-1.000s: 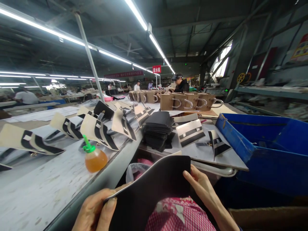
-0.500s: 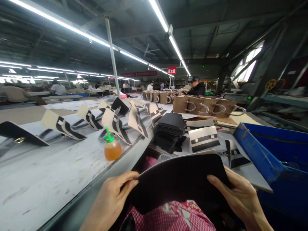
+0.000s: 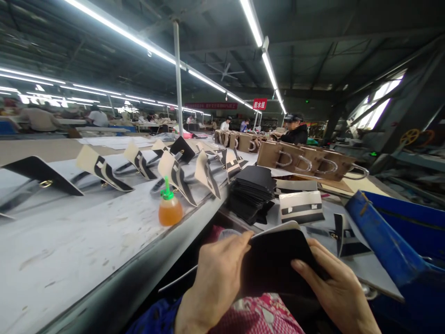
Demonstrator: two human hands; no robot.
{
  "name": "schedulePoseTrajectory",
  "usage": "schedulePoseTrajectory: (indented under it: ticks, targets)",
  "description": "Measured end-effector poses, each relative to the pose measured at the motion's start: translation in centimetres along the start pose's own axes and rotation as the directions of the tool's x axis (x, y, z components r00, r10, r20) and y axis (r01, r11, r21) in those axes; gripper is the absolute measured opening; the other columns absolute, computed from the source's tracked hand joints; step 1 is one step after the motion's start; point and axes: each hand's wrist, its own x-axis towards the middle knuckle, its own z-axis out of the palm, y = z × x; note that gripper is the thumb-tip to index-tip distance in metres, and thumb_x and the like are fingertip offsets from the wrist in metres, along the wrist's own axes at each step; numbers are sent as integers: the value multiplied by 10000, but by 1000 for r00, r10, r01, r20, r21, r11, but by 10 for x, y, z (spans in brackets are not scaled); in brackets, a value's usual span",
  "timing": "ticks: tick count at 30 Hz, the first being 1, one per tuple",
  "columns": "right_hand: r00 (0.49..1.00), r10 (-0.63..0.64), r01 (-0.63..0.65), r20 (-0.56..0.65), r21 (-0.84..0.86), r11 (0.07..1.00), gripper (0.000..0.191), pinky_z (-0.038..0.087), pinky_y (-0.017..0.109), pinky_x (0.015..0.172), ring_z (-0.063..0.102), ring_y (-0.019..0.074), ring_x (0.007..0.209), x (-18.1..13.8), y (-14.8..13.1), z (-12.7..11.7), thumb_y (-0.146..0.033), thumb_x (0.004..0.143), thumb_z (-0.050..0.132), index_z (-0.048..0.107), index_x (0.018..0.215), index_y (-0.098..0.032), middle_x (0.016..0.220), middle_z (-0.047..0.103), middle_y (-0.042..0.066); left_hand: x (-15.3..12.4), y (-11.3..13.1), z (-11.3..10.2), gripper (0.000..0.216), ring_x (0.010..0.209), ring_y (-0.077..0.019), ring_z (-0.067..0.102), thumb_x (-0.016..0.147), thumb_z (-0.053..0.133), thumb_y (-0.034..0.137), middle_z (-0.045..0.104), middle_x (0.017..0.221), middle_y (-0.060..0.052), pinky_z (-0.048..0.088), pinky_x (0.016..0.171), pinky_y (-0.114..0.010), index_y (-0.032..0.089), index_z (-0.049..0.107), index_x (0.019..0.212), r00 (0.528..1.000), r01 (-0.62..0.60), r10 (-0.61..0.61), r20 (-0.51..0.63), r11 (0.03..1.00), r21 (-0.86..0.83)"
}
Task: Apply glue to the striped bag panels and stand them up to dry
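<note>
Over my lap I hold a black bag flap with a pale backing that shows along its upper edge. My left hand grips the flap's top edge near its middle, thumb hidden. At the right end, my right hand is closed round the corner, thumb on the black face and fingers behind. Left of my left hand, a strip of the flap's pale edge sticks out. Beyond the flap lie a stack of black pieces and a pale panel with black bands.
A bottle of amber liquid with a green nozzle stands on the white table. Several curved flaps rest along the table. Brown bags line the back. A blue bin stands at right. A person is behind.
My left hand has moved right along the flap's top edge, from its left end towards the middle, closer to my right hand. The right hand keeps its hold. The view has turned slightly left.
</note>
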Motion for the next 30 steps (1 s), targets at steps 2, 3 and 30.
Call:
schedulePoseTrajectory:
  ticks: [2,3,30]
  targets:
    - [993,35,-28,-117,67,997,79,566,166,686,716,155,818,4,-4,6,-297,887,683,703,836,-240,974,727,34,2,-1,-3,297,732,-178,761,963,486,71,772,824,-91,638,719,-246,69,687,1181,1000,-10,10,-1,1000,25]
    - [983,58,-43,-172,89,995,88,564,175,696,710,156,840,5,-5,8,-302,896,677,700,836,-241,995,723,41,2,-1,-5,294,718,-177,759,957,494,63,771,818,-93,637,710,-244,63,687,1179,1000,-19,19,-5,999,34]
    - [879,41,-20,-474,49,999,122,530,244,693,663,140,767,5,-33,28,-209,884,709,631,798,-244,878,701,-3,-19,2,-8,447,687,-92,714,906,553,-36,740,851,-33,576,683,-125,143,596,1313,995,-96,99,21,990,-102]
